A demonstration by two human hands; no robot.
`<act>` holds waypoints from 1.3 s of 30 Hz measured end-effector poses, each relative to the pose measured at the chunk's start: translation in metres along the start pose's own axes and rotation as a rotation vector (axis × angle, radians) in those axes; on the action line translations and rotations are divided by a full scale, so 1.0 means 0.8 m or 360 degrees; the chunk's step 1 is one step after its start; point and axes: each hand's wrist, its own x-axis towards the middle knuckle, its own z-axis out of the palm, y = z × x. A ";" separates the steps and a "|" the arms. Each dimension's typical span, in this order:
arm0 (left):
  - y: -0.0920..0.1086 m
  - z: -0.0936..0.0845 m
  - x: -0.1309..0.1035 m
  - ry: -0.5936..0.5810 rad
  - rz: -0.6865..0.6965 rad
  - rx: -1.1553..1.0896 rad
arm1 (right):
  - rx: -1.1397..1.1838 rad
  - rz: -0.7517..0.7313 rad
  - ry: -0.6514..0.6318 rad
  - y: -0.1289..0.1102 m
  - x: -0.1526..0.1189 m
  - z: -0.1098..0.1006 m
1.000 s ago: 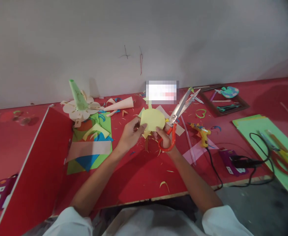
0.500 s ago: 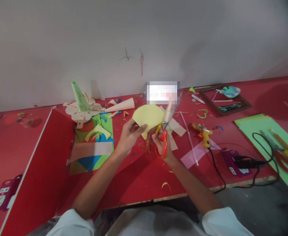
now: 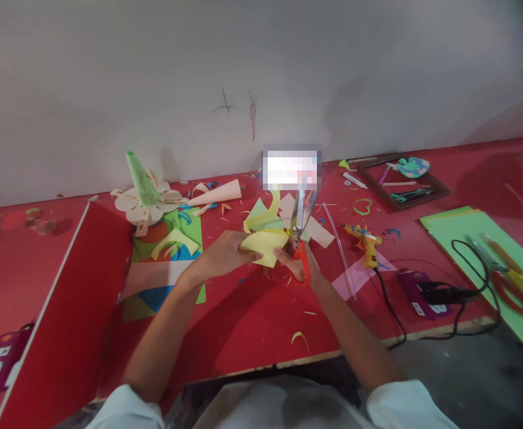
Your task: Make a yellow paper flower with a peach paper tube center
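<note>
yellow paper (image 3: 265, 245) tipped from upright to flat, scissors (image 3: 299, 223) swung upright against its edge

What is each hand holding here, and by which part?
Left hand pinches the yellow paper at its near-left edge. Right hand holds the scissors by the red handle loops, blades pointing away.

so i count two scissors (image 3: 301, 229) (image 3: 509, 271), one glue gun (image 3: 365, 241), two paper cones (image 3: 140, 176) (image 3: 214, 193), one wooden frame (image 3: 402, 182).
</note>
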 end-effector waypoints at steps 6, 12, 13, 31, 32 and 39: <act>-0.002 -0.005 0.003 0.0911 0.0049 -0.0430 | 0.0114 -0.0070 -0.0245 -0.009 -0.005 0.005; 0.010 -0.011 0.000 0.1160 0.0283 -0.0744 | -0.0059 0.0101 -0.0401 -0.010 -0.013 0.014; 0.012 -0.012 -0.001 0.1140 0.0319 -0.0753 | -0.0069 0.0108 -0.0427 -0.013 -0.015 0.014; 0.017 -0.008 -0.013 0.1075 0.0273 -0.0245 | -0.0371 0.0007 -0.0402 -0.019 -0.010 0.010; 0.017 -0.008 -0.013 0.1068 0.0269 -0.0210 | -0.0390 0.0003 -0.0396 -0.019 -0.010 0.010; 0.025 -0.005 -0.014 0.0998 0.0244 -0.0150 | -0.0392 -0.0022 -0.0396 -0.014 -0.010 0.009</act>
